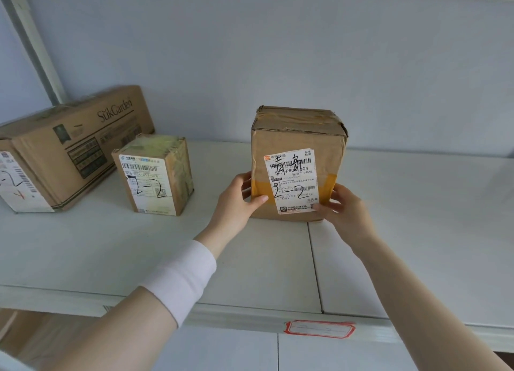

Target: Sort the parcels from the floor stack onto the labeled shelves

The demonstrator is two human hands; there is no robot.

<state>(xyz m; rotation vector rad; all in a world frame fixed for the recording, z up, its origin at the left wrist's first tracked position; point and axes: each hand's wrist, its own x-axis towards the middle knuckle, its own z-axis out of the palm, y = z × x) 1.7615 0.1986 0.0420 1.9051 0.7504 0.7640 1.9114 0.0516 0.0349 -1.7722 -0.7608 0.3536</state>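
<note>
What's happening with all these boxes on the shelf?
A person is putting a taped cardboard parcel on the white shelf. It stands upright, with the left hand gripping its lower left side and the right hand its lower right. Its label has 2-2 written on it. To the left sit a small parcel, also marked 2-2, and a big SukGarden box.

Both hands are on the upright parcel (pixel 297 162): our left hand (pixel 239 201) grips its left edge, thumb across the front, and our right hand (pixel 345 212) pinches the lower right corner. Its base rests on the white shelf (pixel 417 231). Further left stand a smaller parcel (pixel 155 176) and a large carton (pixel 69 148). A red-bordered tag (pixel 319 328) marks the shelf's front edge.
</note>
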